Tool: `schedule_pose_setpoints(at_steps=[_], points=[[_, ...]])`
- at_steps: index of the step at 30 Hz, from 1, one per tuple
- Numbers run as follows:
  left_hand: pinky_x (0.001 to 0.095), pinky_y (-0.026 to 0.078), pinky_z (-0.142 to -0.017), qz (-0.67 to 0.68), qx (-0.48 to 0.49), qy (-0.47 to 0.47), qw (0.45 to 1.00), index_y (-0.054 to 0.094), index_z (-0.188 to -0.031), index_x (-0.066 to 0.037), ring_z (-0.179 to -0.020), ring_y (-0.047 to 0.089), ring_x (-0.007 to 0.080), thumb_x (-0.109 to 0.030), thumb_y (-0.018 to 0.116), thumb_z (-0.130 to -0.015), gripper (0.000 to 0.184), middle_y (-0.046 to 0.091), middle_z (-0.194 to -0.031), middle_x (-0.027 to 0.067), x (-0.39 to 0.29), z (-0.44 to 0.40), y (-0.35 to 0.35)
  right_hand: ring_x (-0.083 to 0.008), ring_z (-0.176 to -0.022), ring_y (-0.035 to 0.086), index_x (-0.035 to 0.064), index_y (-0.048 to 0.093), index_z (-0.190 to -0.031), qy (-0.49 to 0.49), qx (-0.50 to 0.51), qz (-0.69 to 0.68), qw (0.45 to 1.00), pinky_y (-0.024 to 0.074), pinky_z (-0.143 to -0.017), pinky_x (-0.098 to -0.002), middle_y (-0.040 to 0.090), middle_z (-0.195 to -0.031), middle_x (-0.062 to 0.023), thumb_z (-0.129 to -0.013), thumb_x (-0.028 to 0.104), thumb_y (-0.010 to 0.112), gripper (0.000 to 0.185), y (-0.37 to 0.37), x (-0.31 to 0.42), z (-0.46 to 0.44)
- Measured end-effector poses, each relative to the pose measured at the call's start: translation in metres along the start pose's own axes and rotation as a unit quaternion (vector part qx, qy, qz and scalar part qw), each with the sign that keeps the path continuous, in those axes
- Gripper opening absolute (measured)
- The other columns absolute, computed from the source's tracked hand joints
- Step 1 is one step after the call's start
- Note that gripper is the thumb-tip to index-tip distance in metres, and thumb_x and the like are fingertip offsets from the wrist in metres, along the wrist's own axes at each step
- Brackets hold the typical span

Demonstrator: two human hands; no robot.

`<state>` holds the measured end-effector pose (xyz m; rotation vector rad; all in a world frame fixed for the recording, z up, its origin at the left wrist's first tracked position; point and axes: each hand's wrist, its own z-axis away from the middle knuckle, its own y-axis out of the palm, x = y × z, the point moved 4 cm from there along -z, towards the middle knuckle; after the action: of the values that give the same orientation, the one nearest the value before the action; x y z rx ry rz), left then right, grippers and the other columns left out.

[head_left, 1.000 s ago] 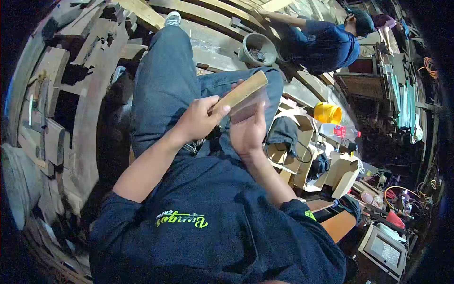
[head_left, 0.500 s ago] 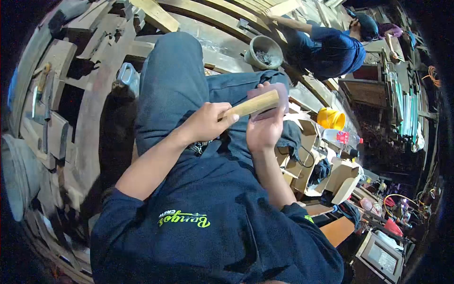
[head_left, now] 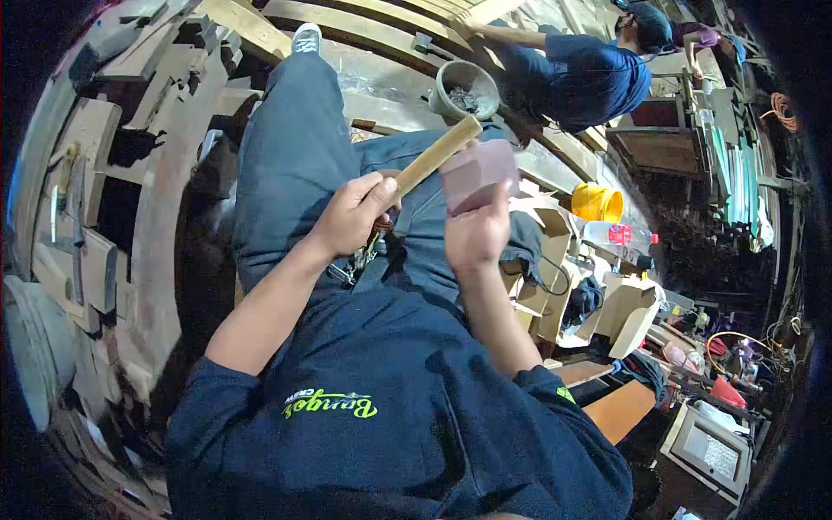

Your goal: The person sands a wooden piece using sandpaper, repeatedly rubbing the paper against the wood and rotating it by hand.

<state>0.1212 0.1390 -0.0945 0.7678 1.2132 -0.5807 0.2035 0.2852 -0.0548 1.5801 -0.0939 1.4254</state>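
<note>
A short, light wooden stick [head_left: 431,161], rounded at its far end, slants up and to the right over my lap. My left hand [head_left: 354,217] is closed round its lower end. In my right hand [head_left: 477,232] is a pinkish-grey sheet that looks like sandpaper [head_left: 475,178], slightly blurred, with the thumb laid over its lower edge. The sheet is just right of the stick; whether they touch I cannot tell. Under both hands are my dark trousers [head_left: 299,147], and some keys or a chain [head_left: 347,273] hang at the waist.
Beyond my knee stands a bucket [head_left: 466,91] with dark bits inside, near a co-worker in a blue shirt [head_left: 598,78]. To the right are a yellow container [head_left: 598,204], a plastic bottle [head_left: 620,234] and cardboard boxes [head_left: 628,316]. Wood offcuts [head_left: 95,139] and tools lie left.
The stick has tilted more upright and come away from the sheet. My right hand has turned from palm up, bringing the sheet along. My left leg has stretched forward, showing a shoe.
</note>
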Motion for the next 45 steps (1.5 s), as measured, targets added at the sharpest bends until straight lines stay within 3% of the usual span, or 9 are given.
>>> schedule_pose_setpoints(at_steps=[5, 9, 13, 18, 27, 29, 31, 39, 45], points=[[0.0256, 0.048, -0.065, -0.134, -0.044, 0.137, 0.981, 0.062, -0.109, 0.003, -0.073, 0.059, 0.0088, -0.030, 0.063, -0.096, 0.035, 0.064, -0.088, 0.0043, -0.010, 0.002, 0.002, -0.0304, -0.135, 0.043, 0.0055, 0.031, -0.148, 0.025, 0.032, -0.035, 0.999, 0.0335, -0.114, -0.0457, 0.042, -0.148, -0.0161, -0.106, 0.043, 0.033, 0.057, 0.017, -0.012, 0.012], [0.0308, 0.048, -0.060, -0.089, 0.002, -0.061, 0.994, 0.065, -0.099, 0.002, -0.064, 0.059, 0.0137, -0.032, 0.070, -0.091, 0.035, 0.060, -0.068, 0.0070, 0.001, 0.000, -0.002, -0.0285, -0.132, 0.046, 0.0030, 0.034, -0.147, 0.018, 0.072, -0.060, 0.995, 0.0348, -0.114, -0.0437, 0.047, -0.145, -0.0147, -0.106, 0.044, 0.028, 0.058, 0.019, -0.002, 0.002], [0.0321, 0.047, -0.059, -0.150, -0.029, 0.060, 0.986, 0.067, -0.099, 0.000, -0.062, 0.060, 0.0147, -0.034, 0.073, -0.087, 0.036, 0.062, -0.068, 0.0088, -0.005, 0.000, -0.001, -0.0285, -0.130, 0.048, 0.0029, 0.033, -0.148, 0.002, 0.047, -0.056, 0.997, 0.0369, -0.111, -0.0432, 0.046, -0.147, -0.0134, -0.106, 0.045, 0.029, 0.060, 0.014, -0.001, 0.001], [0.0318, 0.048, -0.062, -0.152, -0.049, 0.081, 0.984, 0.067, -0.099, 0.000, -0.065, 0.060, 0.0138, -0.033, 0.073, -0.087, 0.036, 0.065, -0.071, 0.0110, -0.007, -0.001, 0.000, -0.0307, -0.133, 0.045, 0.0068, 0.029, -0.149, 0.054, 0.063, -0.045, 0.995, 0.0371, -0.111, -0.0448, 0.042, -0.148, -0.0136, -0.105, 0.044, 0.033, 0.058, 0.015, -0.019, 0.015], [0.0314, 0.046, -0.059, -0.109, -0.033, 0.078, 0.990, 0.068, -0.098, 0.001, -0.062, 0.054, 0.0121, -0.032, 0.071, -0.089, 0.034, 0.062, -0.068, 0.0091, -0.004, 0.000, 0.000, -0.0304, -0.133, 0.044, 0.0139, 0.028, -0.151, 0.033, 0.074, -0.057, 0.995, 0.0350, -0.112, -0.0463, 0.043, -0.147, -0.0130, -0.104, 0.045, 0.036, 0.057, 0.018, -0.020, 0.020], [0.0250, 0.045, -0.062, -0.142, -0.001, 0.037, 0.989, 0.066, -0.096, 0.000, -0.069, 0.053, 0.0058, -0.029, 0.068, -0.093, 0.030, 0.061, -0.074, -0.0006, -0.005, 0.000, 0.001, -0.0297, -0.132, 0.045, 0.0116, 0.031, -0.149, 0.032, 0.073, -0.082, 0.993, 0.0357, -0.111, -0.0456, 0.045, -0.145, -0.0130, -0.104, 0.045, 0.036, 0.057, 0.016, -0.016, 0.012], [0.0253, 0.045, -0.062, -0.132, 0.012, 0.013, 0.991, 0.066, -0.096, 0.000, -0.069, 0.052, 0.0061, -0.029, 0.068, -0.093, 0.029, 0.061, -0.074, -0.0005, -0.007, 0.003, 0.002, -0.0299, -0.141, 0.036, 0.0083, 0.026, -0.152, 0.012, 0.046, -0.057, 0.997, 0.0326, -0.116, -0.0476, 0.038, -0.152, -0.0146, -0.105, 0.047, 0.031, 0.061, 0.005, -0.005, 0.001], [0.0292, 0.046, -0.061, -0.135, 0.000, 0.027, 0.991, 0.068, -0.096, 0.002, -0.066, 0.055, 0.0095, -0.031, 0.068, -0.092, 0.033, 0.062, -0.072, 0.0043, 0.000, -0.002, 0.001, -0.0319, -0.138, 0.040, 0.0078, 0.028, -0.150, 0.075, 0.088, -0.086, 0.990, 0.0329, -0.115, -0.0480, 0.039, -0.151, -0.0158, -0.105, 0.046, 0.031, 0.060, 0.009, -0.025, 0.014], [0.0302, 0.046, -0.060, -0.146, 0.018, 0.031, 0.989, 0.068, -0.093, 0.002, -0.064, 0.055, 0.0101, -0.033, 0.068, -0.091, 0.035, 0.061, -0.068, 0.0043, -0.003, 0.000, 0.001, -0.0319, -0.137, 0.042, 0.0043, 0.030, -0.149, 0.018, 0.082, -0.042, 0.996, 0.0329, -0.115, -0.0471, 0.042, -0.148, -0.0153, -0.106, 0.046, 0.028, 0.060, 0.014, -0.013, 0.015]])
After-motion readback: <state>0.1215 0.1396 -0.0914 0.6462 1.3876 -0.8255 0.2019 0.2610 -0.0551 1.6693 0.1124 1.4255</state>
